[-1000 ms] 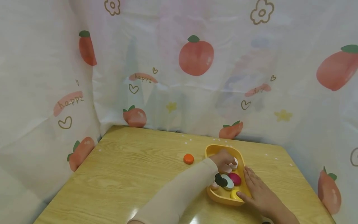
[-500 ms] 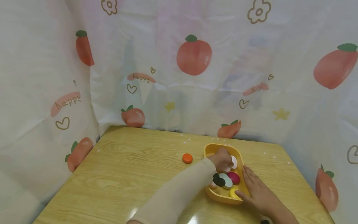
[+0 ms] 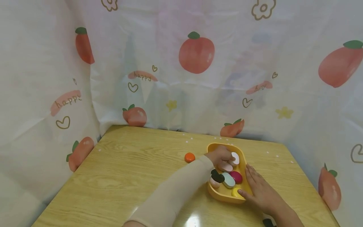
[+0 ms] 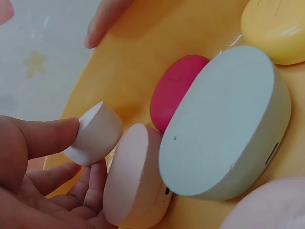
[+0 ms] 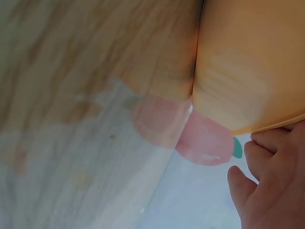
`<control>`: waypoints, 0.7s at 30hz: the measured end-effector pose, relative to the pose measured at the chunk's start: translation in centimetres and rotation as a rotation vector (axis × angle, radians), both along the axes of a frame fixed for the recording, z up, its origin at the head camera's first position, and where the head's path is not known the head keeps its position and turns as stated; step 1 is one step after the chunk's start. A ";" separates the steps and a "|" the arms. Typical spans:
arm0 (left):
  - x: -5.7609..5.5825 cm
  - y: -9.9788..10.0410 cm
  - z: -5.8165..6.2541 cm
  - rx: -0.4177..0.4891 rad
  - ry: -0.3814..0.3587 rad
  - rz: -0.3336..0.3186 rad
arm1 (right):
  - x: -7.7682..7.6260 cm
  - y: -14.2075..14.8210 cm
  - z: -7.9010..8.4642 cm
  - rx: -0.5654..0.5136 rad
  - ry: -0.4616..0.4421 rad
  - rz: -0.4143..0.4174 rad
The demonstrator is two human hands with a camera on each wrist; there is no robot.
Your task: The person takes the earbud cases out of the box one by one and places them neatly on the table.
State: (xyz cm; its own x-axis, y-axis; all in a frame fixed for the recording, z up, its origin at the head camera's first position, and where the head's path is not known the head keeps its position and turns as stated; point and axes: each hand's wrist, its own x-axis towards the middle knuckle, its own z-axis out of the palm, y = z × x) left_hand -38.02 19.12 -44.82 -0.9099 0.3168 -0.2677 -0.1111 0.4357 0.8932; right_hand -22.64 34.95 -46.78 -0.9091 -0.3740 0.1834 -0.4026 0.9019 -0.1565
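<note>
In the head view, a yellow tray (image 3: 226, 198) stands toward the right of the wooden table. My left hand (image 3: 220, 154) reaches into its far end and pinches a small white earbud case (image 4: 97, 136) between thumb and fingers. Beside those fingers lies a pale pink case (image 4: 136, 176), next to a mint earbud case (image 4: 221, 129) with a port slot. A magenta case (image 3: 236, 177) touches the mint one. My right hand (image 3: 262, 193) rests along the tray's right side, fingers extended outside, thumb over the rim near a yellow case (image 3: 236, 192).
An orange round case (image 3: 189, 157) lies on the table left of the tray. Another pale pink case (image 3: 214, 182) sits at the tray's near left. Small white specks dot the table's far edge. A fruit-print curtain (image 3: 170, 78) surrounds the table.
My left hand has shifted slightly left and back, and more of the pale pink cases shows. The right hand stays at the tray's side. The head view has tilted slightly.
</note>
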 end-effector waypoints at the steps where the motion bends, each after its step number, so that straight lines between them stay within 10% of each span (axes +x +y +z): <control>1: 0.0 -0.1 0.1 0.022 -0.017 0.004 | 0.1 0.0 0.0 -0.002 -0.007 -0.002; 13: -0.7 -0.5 1.4 0.379 -0.154 0.020 | 0.0 -0.1 0.4 -0.027 -0.052 -0.024; 21: -1.1 -1.4 1.1 0.455 -0.222 -0.028 | 0.1 -0.1 0.4 -0.028 -0.059 -0.024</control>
